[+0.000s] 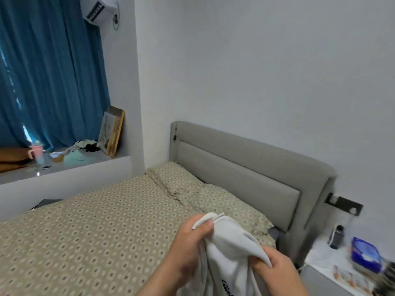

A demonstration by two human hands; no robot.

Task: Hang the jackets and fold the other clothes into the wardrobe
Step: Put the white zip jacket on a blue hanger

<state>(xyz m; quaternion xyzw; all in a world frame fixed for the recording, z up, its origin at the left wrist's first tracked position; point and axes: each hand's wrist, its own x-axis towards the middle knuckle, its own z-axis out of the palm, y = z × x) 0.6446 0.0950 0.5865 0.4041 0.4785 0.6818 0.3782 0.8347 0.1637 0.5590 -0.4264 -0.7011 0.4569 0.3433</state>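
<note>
A white garment point(228, 257) with small black lettering hangs between both my hands above the near right side of the bed point(92, 231). My left hand point(190, 246) grips its upper edge, thumb pressed over the fabric. My right hand point(275, 268) pinches another part of the edge lower and to the right. The lower part of the garment drops out of the frame. No wardrobe is in view.
Two patterned pillows point(215, 199) lie against the grey headboard point(252, 169). A white bedside table point(333, 265) at the right holds a blue box point(365, 255) and small items. A window ledge point(64, 165) at the left carries clutter below blue curtains point(49, 71).
</note>
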